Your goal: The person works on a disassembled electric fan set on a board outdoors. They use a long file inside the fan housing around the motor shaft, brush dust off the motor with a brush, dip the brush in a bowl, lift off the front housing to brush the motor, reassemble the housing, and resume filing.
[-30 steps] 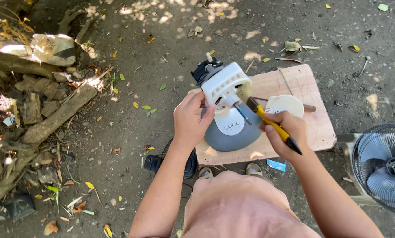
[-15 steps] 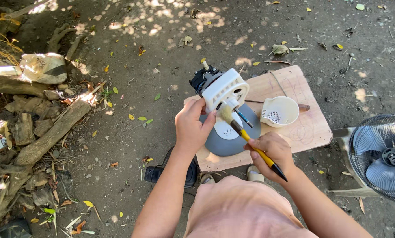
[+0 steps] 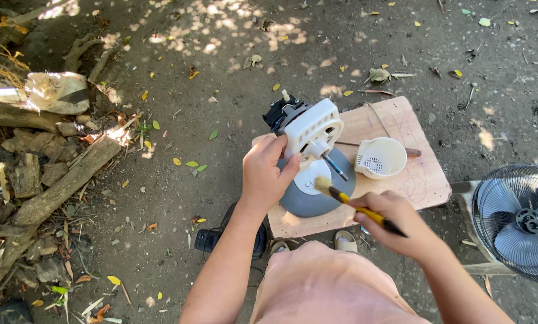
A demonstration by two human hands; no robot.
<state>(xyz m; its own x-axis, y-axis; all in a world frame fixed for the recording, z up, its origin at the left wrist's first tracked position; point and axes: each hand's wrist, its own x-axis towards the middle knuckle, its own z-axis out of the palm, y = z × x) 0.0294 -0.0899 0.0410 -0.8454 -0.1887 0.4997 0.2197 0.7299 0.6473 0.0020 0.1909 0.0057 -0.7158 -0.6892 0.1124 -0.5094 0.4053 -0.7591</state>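
L hand point(image 3: 268, 174) grips the white plastic fan motor housing point(image 3: 312, 129) w/ grey round base point(image 3: 308, 201), fingers curled round its left side, thumb in front. It stands on a pale plywood board point(image 3: 419, 180) on dirt ground. R hand point(image 3: 395, 223) pinches a yellow-handled paintbrush point(image 3: 356, 207), fingers pressed together on the handle; bristles touch the base, just under the housing. Small white plastic strainer cup point(image 3: 379, 157) sits beside it on the board; grey caged fan point(image 3: 518, 222) at right
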